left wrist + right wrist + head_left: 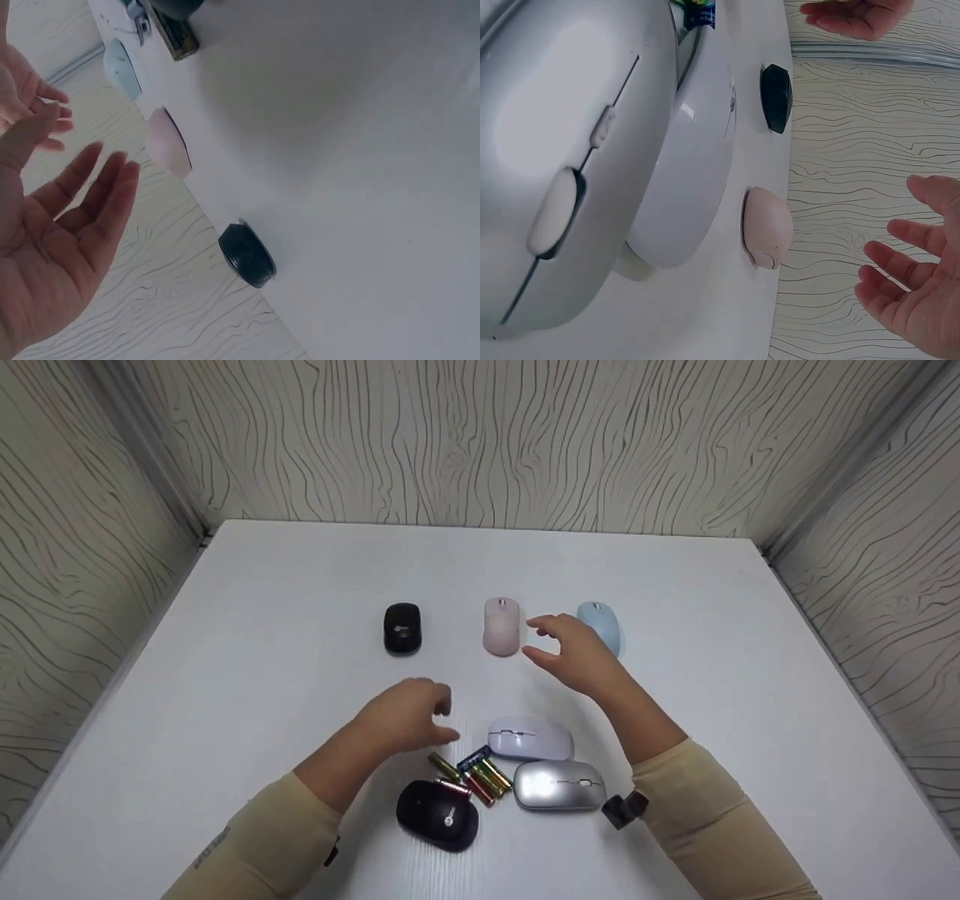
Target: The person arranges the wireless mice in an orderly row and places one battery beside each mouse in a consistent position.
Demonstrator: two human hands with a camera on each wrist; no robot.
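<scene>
My right hand [574, 652] hovers just right of a pink mouse [501, 628], fingers parted and holding nothing. Behind it, a light blue mouse [600, 624] is partly covered. My left hand [405, 716], also holding nothing, hangs over the table left of a white mouse [531, 738]. Its fingers are loosely bent, as the left wrist view shows. Below it lie several batteries [487, 780] in a small heap. A silver mouse [559, 785] touches or nearly touches the white one. At the near side sits a black mouse [437, 815], with one battery against it.
A smaller black mouse [403, 628] stands at the left of a row with the pink and blue mice. The white table [225, 660] is bounded by wood-grain panels [480, 442] at the back and both sides.
</scene>
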